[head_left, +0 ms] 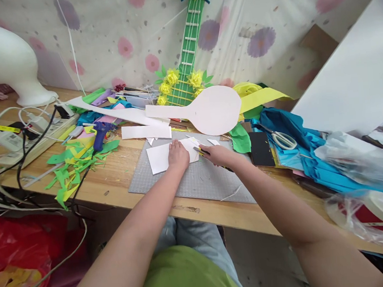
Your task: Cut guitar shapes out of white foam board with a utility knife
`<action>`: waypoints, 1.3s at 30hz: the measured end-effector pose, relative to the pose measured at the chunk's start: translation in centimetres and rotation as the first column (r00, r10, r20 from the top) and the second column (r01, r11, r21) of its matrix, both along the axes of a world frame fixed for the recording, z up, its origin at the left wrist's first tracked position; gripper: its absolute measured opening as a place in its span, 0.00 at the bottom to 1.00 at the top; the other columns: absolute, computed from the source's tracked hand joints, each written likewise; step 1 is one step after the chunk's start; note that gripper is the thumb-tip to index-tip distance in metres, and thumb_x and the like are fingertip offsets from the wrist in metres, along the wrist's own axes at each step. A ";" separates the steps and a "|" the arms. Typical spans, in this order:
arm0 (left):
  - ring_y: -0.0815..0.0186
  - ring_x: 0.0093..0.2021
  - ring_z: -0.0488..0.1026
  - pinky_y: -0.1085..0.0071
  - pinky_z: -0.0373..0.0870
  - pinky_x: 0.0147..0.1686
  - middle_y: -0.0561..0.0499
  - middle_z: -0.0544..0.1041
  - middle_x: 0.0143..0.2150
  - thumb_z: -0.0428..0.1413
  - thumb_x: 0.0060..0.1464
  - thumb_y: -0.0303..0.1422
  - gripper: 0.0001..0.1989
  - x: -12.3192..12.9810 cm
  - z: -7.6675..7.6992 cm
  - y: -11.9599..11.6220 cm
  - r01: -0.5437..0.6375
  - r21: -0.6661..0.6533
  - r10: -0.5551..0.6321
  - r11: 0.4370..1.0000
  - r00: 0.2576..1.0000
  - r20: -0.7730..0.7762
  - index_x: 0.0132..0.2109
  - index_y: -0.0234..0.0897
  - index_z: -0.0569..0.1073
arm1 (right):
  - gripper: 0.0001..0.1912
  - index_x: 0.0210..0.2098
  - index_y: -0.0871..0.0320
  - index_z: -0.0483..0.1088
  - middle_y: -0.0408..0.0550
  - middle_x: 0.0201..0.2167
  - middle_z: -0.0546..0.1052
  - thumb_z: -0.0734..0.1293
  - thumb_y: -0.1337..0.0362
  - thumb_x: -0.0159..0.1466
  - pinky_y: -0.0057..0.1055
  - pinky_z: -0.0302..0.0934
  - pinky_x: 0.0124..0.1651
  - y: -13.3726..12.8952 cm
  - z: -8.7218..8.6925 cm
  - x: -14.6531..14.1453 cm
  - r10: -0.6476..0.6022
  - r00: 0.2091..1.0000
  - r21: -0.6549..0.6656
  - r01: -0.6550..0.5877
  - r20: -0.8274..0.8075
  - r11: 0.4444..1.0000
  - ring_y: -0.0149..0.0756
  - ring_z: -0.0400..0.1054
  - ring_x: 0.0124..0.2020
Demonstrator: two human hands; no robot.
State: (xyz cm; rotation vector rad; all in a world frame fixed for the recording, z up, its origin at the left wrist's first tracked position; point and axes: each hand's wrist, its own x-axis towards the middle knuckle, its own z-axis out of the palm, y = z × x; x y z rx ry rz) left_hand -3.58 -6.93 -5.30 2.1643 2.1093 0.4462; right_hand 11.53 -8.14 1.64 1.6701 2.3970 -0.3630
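My left hand (178, 155) lies with its fingers flat on a white foam board piece (158, 159), pressing it onto the grey cutting mat (195, 185). To its right, my right hand (216, 155) is closed around a utility knife (199, 151). The knife's front end is over the right end of the white piece; its blade is too small to make out. Small white offcuts lie at the mat's far edge. Just beyond the mat rests a spoon-shaped white cutout (216, 110), with a white strip (146, 132) to its left.
A blue glue gun (102, 134) stands among green and yellow scraps at left, near a power strip (43, 140) and loose cables. A green paper guitar (188, 50) leans at the back. Scissors (283, 139) lie on blue paper at right. A white foam head (5, 61) stands far left.
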 end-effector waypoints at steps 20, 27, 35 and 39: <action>0.48 0.62 0.53 0.53 0.40 0.62 0.32 0.62 0.58 0.50 0.48 0.51 0.38 -0.4 0.1 -0.7 -0.028 0.088 0.024 0.996 0.998 0.050 0.57 0.24 0.58 | 0.30 0.62 0.52 0.51 0.46 0.33 0.75 0.61 0.57 0.62 0.25 0.62 0.25 2.3 0.6 3.3 -0.310 0.811 -0.182 0.252 -0.496 0.951 0.28 0.67 0.22; 0.52 0.64 0.48 0.53 0.34 0.63 0.35 0.58 0.61 0.53 0.48 0.49 0.37 -0.7 0.9 -1.5 0.028 0.227 -0.042 0.974 0.997 0.058 0.58 0.29 0.55 | 0.27 0.56 0.58 0.55 0.51 0.38 0.73 0.64 0.60 0.59 0.27 0.64 0.26 4.9 -1.9 -1.3 -0.454 0.523 -0.282 0.377 -0.722 0.882 0.28 0.66 0.23; 0.52 0.65 0.46 0.55 0.33 0.64 0.35 0.56 0.62 0.53 0.48 0.48 0.38 -0.6 1.0 -1.8 0.058 0.245 -0.071 0.968 0.996 0.045 0.59 0.27 0.55 | 0.16 0.47 0.60 0.60 0.45 0.31 0.73 0.62 0.65 0.60 0.26 0.63 0.30 5.8 -1.0 -2.6 -0.479 0.550 -0.400 0.267 -0.684 0.877 0.26 0.65 0.23; 0.51 0.64 0.47 0.54 0.32 0.63 0.33 0.57 0.61 0.51 0.49 0.50 0.39 -0.6 0.6 -1.7 0.050 0.216 -0.059 0.975 0.998 0.038 0.60 0.25 0.54 | 0.21 0.49 0.61 0.60 0.50 0.33 0.75 0.64 0.65 0.57 0.30 0.63 0.34 6.3 -0.7 -3.4 -0.392 0.765 -0.169 0.357 -0.511 0.918 0.35 0.70 0.31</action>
